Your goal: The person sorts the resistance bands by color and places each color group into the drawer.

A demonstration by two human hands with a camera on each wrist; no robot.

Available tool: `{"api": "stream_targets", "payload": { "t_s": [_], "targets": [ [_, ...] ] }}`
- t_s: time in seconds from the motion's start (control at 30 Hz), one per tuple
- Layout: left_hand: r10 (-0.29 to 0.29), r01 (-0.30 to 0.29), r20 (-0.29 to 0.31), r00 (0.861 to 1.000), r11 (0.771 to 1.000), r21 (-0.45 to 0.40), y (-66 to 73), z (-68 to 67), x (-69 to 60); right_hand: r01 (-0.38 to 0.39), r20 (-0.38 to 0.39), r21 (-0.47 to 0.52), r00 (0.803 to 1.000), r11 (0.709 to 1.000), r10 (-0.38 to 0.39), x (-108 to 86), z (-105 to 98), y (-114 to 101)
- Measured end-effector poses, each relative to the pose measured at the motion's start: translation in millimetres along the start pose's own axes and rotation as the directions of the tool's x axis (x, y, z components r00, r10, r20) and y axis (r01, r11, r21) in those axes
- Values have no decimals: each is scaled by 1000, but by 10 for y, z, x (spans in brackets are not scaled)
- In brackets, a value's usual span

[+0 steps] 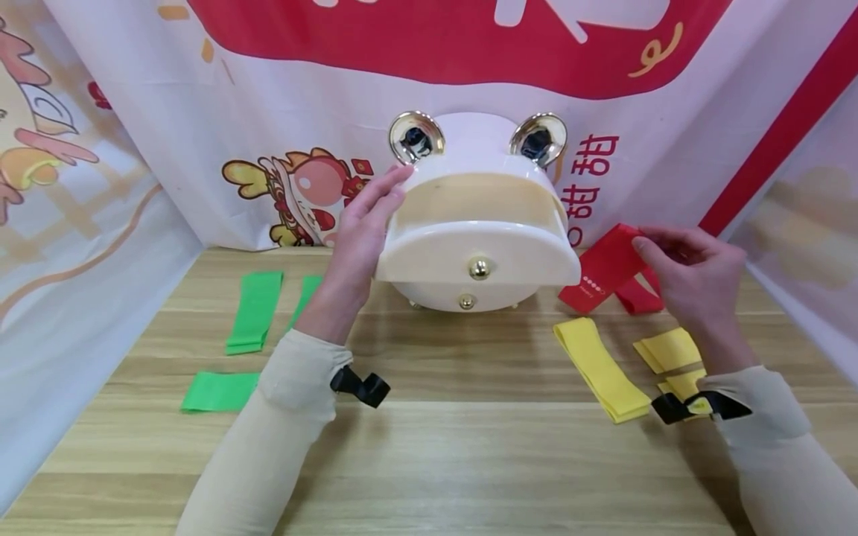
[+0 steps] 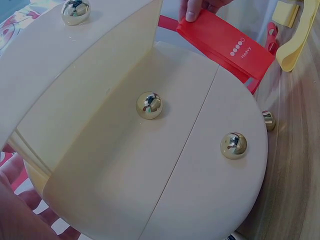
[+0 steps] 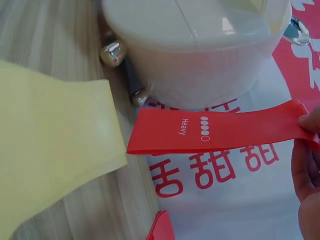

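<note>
A white rounded drawer box (image 1: 472,134), topped by two gold-rimmed round eyes, stands at the back middle. Its upper drawer (image 1: 429,257) is pulled out, with a gold knob on the front. Against the left side of the box my left hand (image 1: 362,238) rests with fairly straight fingers. My right hand (image 1: 697,272) pinches one end of a red resistance band (image 3: 170,130) marked "Heavy" and holds it beside the drawer's right side. Another red band (image 1: 640,299) lies on the table below that hand.
Yellow resistance bands (image 1: 599,368) lie on the wooden table (image 1: 462,461) at the right, near my right wrist. Green bands (image 1: 255,309) are on the left, one partly behind my left forearm. Printed cloth (image 1: 322,97) hangs behind the box and at both sides.
</note>
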State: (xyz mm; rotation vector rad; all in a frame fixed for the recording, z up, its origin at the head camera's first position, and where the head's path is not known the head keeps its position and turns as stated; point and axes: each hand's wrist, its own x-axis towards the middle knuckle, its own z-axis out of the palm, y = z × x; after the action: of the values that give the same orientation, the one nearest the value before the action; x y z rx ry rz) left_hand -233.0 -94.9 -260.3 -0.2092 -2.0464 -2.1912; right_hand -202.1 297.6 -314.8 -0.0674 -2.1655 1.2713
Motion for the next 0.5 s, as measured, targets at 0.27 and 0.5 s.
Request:
{"api": "stream_targets", "payload": {
  "t_s": [0.27,0.5],
  "targets": [
    [10,-10,4,1000,1000,9,6,-3,11,24,-23,45,999,999,-22,-33,6,-154],
    [0,0,8,1000,1000,8,-1,2,4,73,-65,34,995,997,-70,-58,-2,-283]
  ]
}}
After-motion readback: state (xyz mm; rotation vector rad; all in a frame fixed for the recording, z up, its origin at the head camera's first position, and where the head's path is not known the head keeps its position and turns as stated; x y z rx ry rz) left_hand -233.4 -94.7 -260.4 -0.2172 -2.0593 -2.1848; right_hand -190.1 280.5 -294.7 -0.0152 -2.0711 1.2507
